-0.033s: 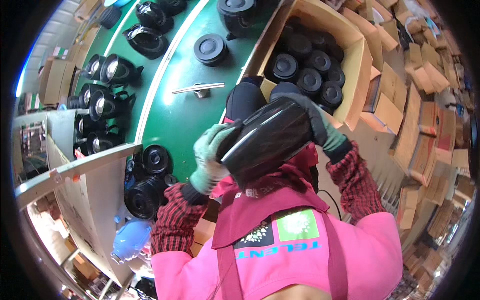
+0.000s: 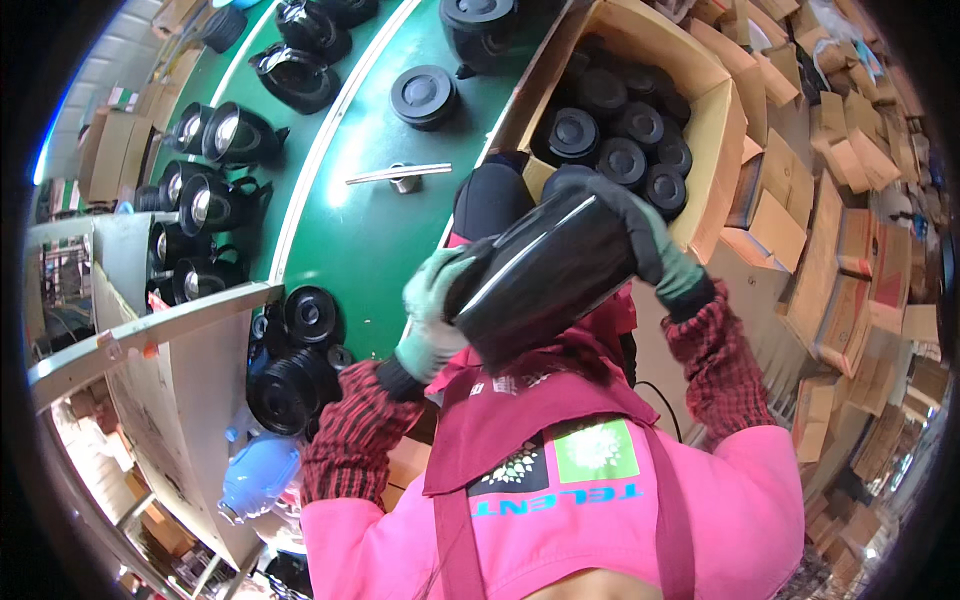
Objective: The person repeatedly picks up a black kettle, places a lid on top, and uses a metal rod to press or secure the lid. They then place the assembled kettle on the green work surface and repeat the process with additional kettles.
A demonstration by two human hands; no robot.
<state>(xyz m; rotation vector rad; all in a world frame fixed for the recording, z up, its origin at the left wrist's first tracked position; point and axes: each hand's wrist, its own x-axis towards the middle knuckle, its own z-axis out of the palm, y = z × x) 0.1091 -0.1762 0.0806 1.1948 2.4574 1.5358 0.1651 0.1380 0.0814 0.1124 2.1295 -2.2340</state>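
A glossy black jug body [image 2: 550, 275] lies tilted across my lap, held between both gloved hands. My left hand [image 2: 436, 308], in a pale green and black glove, is closed round its lower left end. The fingers of my right hand [image 2: 645, 240] wrap over the upper right end. Handle and opening are not clearly visible. Just beyond the jug, on the green worktop [image 2: 370, 260], a thin metal strip [image 2: 400, 174] rests across a small metal cup [image 2: 404, 184]. Farther back sits a round black lid [image 2: 423, 95].
An open carton [image 2: 715, 130] of round black lids stands at the right. Black jugs with shiny insides [image 2: 235, 135] line the left of the worktop. Stacked black rings [image 2: 295, 390] and a blue plastic bottle [image 2: 258, 478] are near my left arm. Cardboard boxes [image 2: 850, 260] fill the far right.
The jug body and both hands have shifted slightly to the right, and the jug is tilted a little more steeply. Both hands keep their hold.
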